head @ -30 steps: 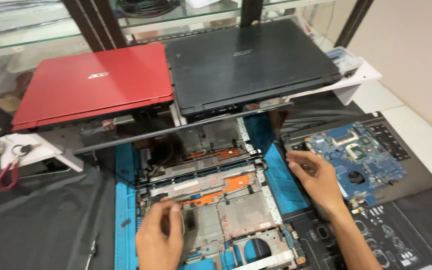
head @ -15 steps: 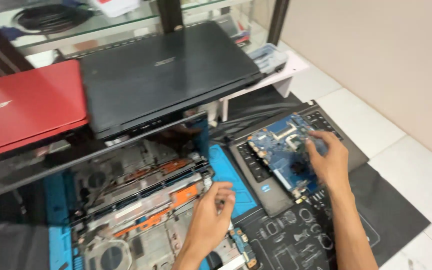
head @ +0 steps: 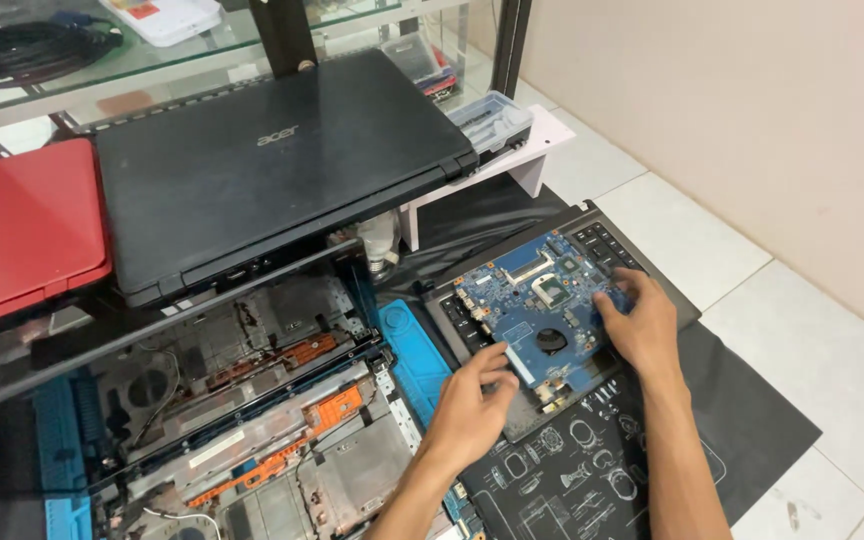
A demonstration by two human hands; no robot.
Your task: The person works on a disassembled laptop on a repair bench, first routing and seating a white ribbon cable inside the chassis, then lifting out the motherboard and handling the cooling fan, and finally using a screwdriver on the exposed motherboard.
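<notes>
A blue laptop circuit board lies on a dark keyboard panel on the floor mat. My left hand rests its fingertips on the board's near left edge, fingers curled. My right hand presses on the board's right side, fingers spread over it. Whether either hand grips the board cannot be told. To the left lies an opened laptop chassis with orange copper parts and bare metal frames showing.
A closed black laptop and a closed red laptop sit on a low white stand. A blue mat and a black printed mat cover the tiled floor. A glass shelf stands behind, and a beige wall at right.
The view swung right. My left hand left the open chassis and came to the blue board's left edge. My right hand stayed on the board's right side.
</notes>
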